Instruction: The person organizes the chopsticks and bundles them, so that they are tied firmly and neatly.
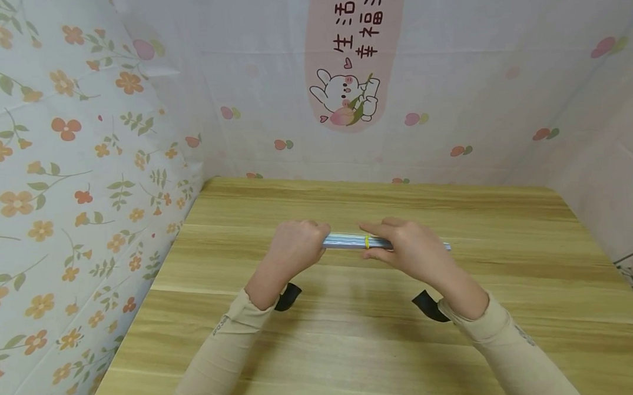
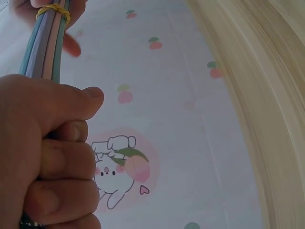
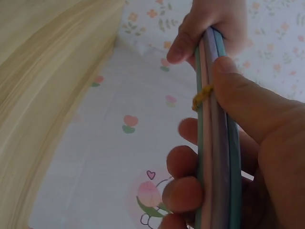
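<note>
A bundle of slim, pencil-like pastel sticks [image 1: 345, 240] in blue-green, lilac and pink is held above the wooden table, lying crosswise in the head view. A yellow rubber band [image 3: 202, 97] is wound round it. My left hand [image 1: 300, 245] grips one end in a fist, seen close up in the left wrist view, and covers that end. With thumb on one side and curled fingers on the other, my right hand [image 1: 411, 246] holds the bundle beside the band. The thumb lies right by the band in the right wrist view. A short tip shows past the right hand.
The wood-grain table [image 1: 328, 350] spreads below both hands. A white printed cloth [image 1: 229, 148] with a rabbit picture hangs behind it, and a flowered cloth [image 1: 58, 232] hangs on the left. Black straps [image 1: 430, 306] stick out at the cuffs.
</note>
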The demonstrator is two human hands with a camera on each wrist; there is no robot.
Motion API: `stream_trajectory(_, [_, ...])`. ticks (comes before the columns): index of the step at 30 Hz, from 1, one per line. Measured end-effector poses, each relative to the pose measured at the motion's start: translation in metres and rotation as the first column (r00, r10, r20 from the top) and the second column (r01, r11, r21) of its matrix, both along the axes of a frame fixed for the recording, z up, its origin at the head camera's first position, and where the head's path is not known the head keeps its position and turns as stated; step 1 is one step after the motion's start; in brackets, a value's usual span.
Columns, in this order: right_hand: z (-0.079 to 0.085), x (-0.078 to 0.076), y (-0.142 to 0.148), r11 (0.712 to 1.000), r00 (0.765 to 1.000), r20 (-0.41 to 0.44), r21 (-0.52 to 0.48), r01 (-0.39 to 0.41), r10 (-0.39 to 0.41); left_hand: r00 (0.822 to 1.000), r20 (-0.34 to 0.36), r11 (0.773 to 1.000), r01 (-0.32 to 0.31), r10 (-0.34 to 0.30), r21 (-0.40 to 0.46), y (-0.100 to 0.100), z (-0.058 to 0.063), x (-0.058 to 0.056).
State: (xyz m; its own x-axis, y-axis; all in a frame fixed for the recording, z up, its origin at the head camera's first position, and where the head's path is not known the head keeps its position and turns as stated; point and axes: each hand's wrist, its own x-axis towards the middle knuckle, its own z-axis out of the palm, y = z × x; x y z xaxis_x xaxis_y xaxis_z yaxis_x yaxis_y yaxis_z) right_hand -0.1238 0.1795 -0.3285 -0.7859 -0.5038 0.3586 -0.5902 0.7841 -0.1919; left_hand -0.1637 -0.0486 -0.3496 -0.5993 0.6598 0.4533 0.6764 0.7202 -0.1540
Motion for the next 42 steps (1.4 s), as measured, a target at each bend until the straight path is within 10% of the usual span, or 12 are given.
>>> stream_trajectory(42, [-0.002,0.002,0.004,0.996,0.989,0.121,0.004,0.086,-0.086,0.999,-0.003,0.999,-0.038,0.038,0.013,-0.004,-0.004,-0.001])
